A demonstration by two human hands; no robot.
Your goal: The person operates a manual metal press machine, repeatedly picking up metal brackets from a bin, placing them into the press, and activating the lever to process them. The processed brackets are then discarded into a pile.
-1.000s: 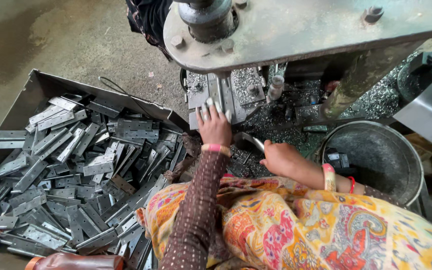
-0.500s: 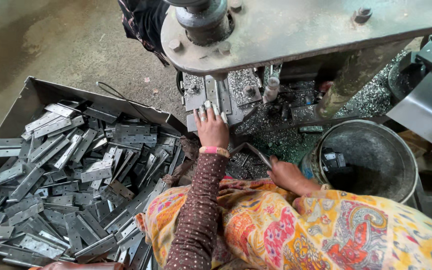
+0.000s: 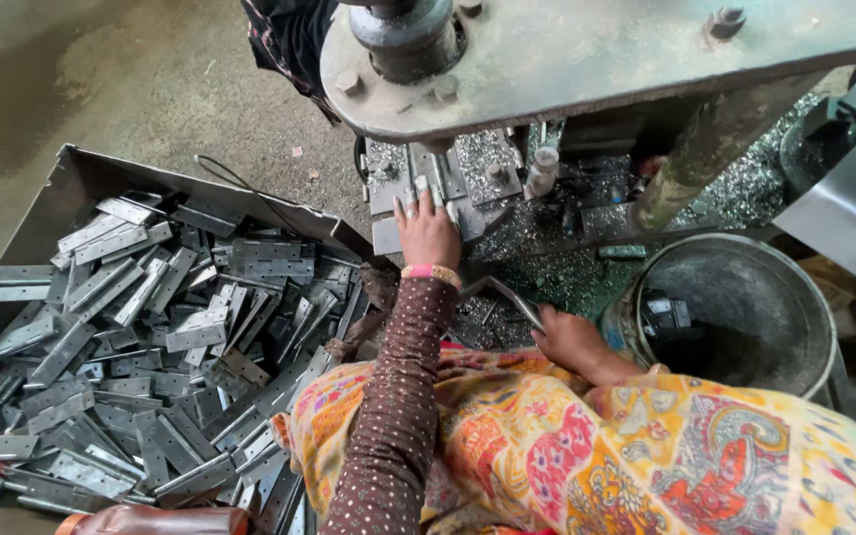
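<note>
My left hand reaches forward and rests flat on a grey metal piece on the press bed, fingers spread toward the die. My right hand sits low by my lap, closed around a bent metal rod handle. A dotted brown sleeve and a pink bangle cover the left arm. Bright patterned cloth covers my lap and part of the right forearm.
A big metal tray at the left holds several grey hinge plates. A round dark bucket stands at the right. The heavy press head overhangs the bed. Metal shavings litter the bed and floor.
My left hand stays on the press bed. My right hand has drawn back toward my lap with the rod handle. The view has shifted slightly.
</note>
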